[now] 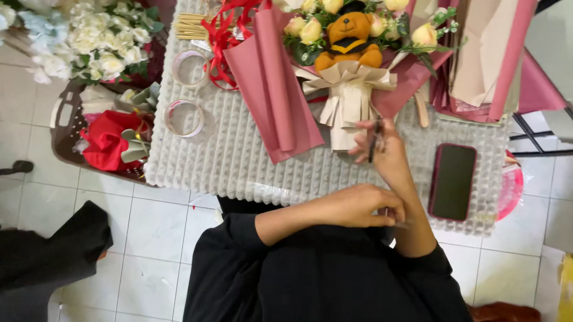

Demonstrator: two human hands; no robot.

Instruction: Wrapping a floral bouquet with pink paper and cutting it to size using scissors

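On the white bumpy-matted tabletop [236,159] we see the bouquet [351,49] lying at the far middle: pale yellow roses around one orange teddy bear [349,37], wrapped in dusty-pink paper with a cream fan-folded collar and stem wrap. Our right hand [382,148] is closed around a thin dark tool [375,137] (its kind is too small to tell), just beside the cream wrap's lower end. Our left hand [361,205] lies curled against the right forearm; we cannot tell whether it holds anything. We count two clear tape rolls [185,117] at the left and one dark phone [453,181] at the right.
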